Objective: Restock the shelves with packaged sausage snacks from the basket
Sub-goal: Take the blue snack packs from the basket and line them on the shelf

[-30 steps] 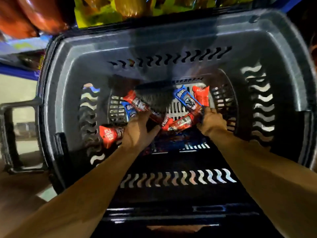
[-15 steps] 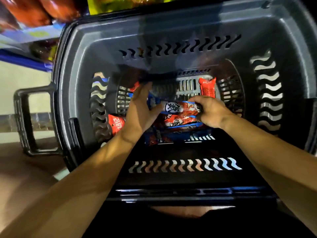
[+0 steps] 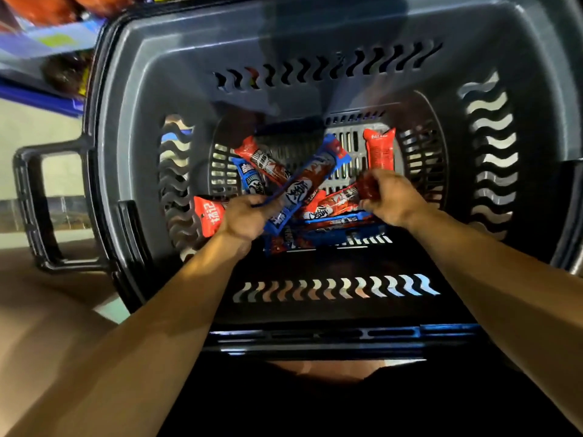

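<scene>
Left hand (image 3: 244,217) grips the near end of a blue sausage pack (image 3: 304,184), its long axis running up and to the right over the basket (image 3: 132,99) floor. Right hand (image 3: 389,197) pinches the end of a red pack (image 3: 339,201) lying leftward among the remaining packs.

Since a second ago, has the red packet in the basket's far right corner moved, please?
No. The red packet still lies at the right end of the floor slats, by the far wall of the basket.

The person is showing two bare arms, with no sleeves on them. The left hand (image 3: 244,217) and right hand (image 3: 391,197) are wearing nothing.
</scene>
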Tool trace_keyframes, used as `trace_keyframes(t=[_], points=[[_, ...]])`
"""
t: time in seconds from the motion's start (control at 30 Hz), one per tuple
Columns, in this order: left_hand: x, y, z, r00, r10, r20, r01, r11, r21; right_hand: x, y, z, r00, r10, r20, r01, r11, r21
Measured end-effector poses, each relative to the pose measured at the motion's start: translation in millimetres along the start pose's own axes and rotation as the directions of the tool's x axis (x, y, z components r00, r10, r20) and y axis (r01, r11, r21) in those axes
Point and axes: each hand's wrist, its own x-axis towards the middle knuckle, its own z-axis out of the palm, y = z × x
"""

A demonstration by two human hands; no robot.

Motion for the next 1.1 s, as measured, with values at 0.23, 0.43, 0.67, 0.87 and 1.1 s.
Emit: trace_keyframes(t=[0.23, 0.43, 0.67, 0.87, 1.1], points=[[5.5, 1.5, 3.7, 0.984, -0.175, 0.02, 0.177, 0.977, -0.122, 13.3, 14.1, 30.3, 0.939, 0.013, 0.343, 0.135, 0.905, -0.403], [8.0, -1.8, 6.2, 0.981, -0.192, 0.016, 0.191, 0.958, -0.214, 7.9, 21.9, 31.9, 0.907, 0.163, 0.389, -0.056, 0.961, -0.272], [-1.4, 0.6, 0.9, 0.99, -0.071, 0.123, 0.102, 0.958, -0.267, -8.3, -3.2, -21.2, 0.964, 0.043, 0.263, -0.11, 0.963, 0.245], [-31.9, 15.6, 1.4, 0.994, -0.05, 0.095, 0.084, 0.914, -0.396, -45.2, -24.6, -56.0, 0.989, -0.001, 0.151, -0.094, 0.776, 0.623], [-75.8, 11.3, -10.4, 0.992, 0.084, 0.09, -0.024, 0.849, -0.528, -106.6, -39.3, -67.4, 0.986, -0.058, -0.159, 0.157, 0.655, 0.739]])
